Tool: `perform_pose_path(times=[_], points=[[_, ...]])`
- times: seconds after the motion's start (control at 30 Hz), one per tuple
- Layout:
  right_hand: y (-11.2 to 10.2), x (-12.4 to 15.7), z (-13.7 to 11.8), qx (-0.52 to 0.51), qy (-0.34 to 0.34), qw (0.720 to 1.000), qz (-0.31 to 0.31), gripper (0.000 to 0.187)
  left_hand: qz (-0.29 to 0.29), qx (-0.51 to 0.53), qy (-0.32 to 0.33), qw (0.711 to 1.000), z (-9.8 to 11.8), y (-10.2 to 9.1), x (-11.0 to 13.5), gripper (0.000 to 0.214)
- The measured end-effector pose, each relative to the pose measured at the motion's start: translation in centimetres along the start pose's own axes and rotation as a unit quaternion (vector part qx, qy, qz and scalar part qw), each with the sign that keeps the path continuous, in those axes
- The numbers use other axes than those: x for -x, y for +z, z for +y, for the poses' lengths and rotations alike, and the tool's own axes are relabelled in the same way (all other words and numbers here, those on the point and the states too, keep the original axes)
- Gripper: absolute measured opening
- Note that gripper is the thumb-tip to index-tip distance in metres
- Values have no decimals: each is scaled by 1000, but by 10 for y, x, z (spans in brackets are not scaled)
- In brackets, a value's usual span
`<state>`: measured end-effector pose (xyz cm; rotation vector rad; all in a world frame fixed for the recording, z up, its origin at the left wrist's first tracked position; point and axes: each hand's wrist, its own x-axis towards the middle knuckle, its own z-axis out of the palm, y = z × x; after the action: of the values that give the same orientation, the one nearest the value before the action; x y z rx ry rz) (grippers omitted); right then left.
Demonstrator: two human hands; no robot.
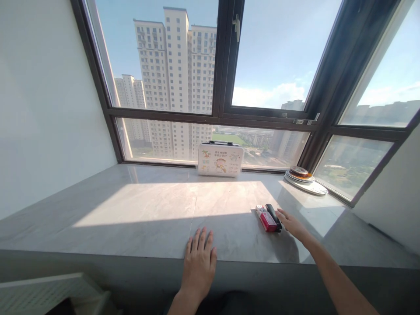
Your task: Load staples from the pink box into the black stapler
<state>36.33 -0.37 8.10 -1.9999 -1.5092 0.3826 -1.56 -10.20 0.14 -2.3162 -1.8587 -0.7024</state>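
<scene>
Right grip (291, 224) loosely extended, empty beside black stapler (273, 215) and red-and-white box (267, 222), seemingly paired for reach; left grip (198, 259) flat, empty on windowsill (131, 236), likely for support.

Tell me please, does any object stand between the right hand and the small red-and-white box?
Yes. A black tool, which looks like a stapler, lies between the right hand and the red-and-white box, along the box's right side. From the left hand, nothing visible stands before the box.
</scene>
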Motion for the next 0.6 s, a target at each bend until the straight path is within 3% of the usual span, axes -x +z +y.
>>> perform_pose_path(times=[0.17, 0.3, 0.5, 0.6], points=[[17, -1, 7, -75, 16, 990, -117, 60, -2, 8, -5, 1000, 1, -3, -3, 47], [50, 23, -19, -153, 7, 974, -164, 61, -19, 35, -30, 999, 9, -17, -23, 37], [125, 67, -103, -147, -69, 981, -104, 55, -21, 126, -104, 986, 30, -27, -78, 42], [142, 79, -121, -135, -79, 986, -56, 55, 4, 83, -116, 990, 29, -20, -93, 42]])
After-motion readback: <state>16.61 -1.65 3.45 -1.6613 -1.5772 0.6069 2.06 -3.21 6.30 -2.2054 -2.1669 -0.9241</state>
